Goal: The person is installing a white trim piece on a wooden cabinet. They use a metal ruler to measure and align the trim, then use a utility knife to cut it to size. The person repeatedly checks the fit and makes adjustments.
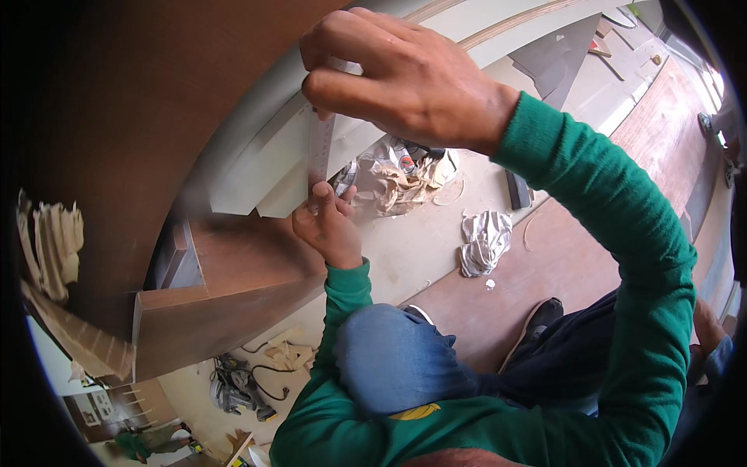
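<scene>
My right hand [412, 82] is raised near the top, its thumb and fingers closed on the upper end of a narrow ruler [320, 148] with fine marks along it. The ruler hangs nearly upright against the edges of white panels [282, 183]. Lower down, my left hand [333, 227] has its thumb and fingertips pinched at the ruler's bottom end. Just beneath the panel corners stands a brown wooden box-like piece [249, 253], close to my left hand. The inner fingers of my right hand are partly hidden.
Crumpled paper and wrappings [408, 183] lie on the floor, with a crumpled silvery-white bundle [486, 241] nearby. A corded power tool [233, 385] sits at lower left. A large brown panel [101, 101] fills the left. Another person's hand [706, 327] shows at far right.
</scene>
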